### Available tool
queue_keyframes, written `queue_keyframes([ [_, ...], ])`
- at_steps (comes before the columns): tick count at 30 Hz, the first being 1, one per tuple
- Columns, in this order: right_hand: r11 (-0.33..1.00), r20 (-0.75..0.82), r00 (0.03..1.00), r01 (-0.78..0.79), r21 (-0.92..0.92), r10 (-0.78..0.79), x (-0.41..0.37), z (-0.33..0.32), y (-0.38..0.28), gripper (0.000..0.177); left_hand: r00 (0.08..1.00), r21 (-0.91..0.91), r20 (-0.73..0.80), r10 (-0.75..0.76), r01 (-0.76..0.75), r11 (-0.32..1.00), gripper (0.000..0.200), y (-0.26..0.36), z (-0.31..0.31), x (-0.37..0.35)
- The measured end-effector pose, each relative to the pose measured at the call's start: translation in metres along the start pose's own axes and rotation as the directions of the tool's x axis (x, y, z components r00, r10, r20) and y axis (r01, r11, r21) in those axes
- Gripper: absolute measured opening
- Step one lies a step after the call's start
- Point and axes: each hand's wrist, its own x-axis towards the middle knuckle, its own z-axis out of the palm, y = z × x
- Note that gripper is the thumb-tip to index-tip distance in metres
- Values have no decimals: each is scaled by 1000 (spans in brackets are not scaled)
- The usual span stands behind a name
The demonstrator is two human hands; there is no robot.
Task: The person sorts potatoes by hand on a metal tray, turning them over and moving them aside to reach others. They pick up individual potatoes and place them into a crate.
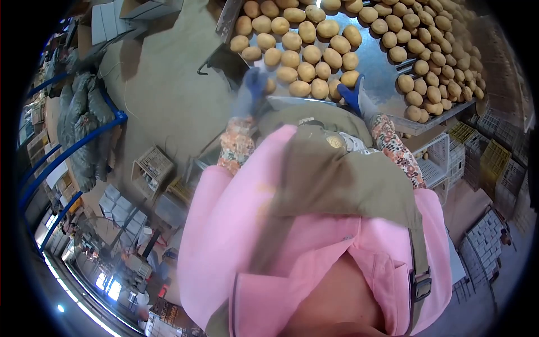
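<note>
Many potatoes (306, 59) lie on a metal table (370, 50), most of them in loose rows. Blurred by motion, my left hand (254, 84) in a blue and grey glove is at the table's near left corner, beside the nearest potatoes; its fingers cannot be made out. My right hand (355, 96), gloved the same way, rests at the near edge with thumb and fingers apart, next to a potato (350, 78). Nothing shows in its grip. A denser heap of potatoes (438, 62) covers the table's right side.
Plastic crates (438, 160) stand below the table at the right, with yellow ones (494, 160) beyond. A crate (151, 171) sits on the floor at the left, near blue rails (73, 146) and filled grey-green bags (84, 129). Boxes (109, 22) are at the upper left.
</note>
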Motion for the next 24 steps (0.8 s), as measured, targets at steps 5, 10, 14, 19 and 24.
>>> queue_keyframes([
  [5,975,61,998,16,222,-30,-19,-60,-38,56,992,711,-8,128,-85,698,58,-19,23,17],
  [10,997,-137,988,76,-8,-76,-7,-51,-19,55,993,257,106,-57,28,966,54,-28,2,18],
  [14,863,464,877,327,-386,-125,-43,-1,-139,53,964,-33,96,247,-245,969,46,-30,3,-1],
  [19,782,438,648,529,330,-623,-31,46,-187,47,959,-186,233,162,-119,975,75,31,41,-9],
  [24,418,669,716,-556,718,-197,-43,25,-191,40,955,-15,249,162,-164,986,39,120,84,-42],
])
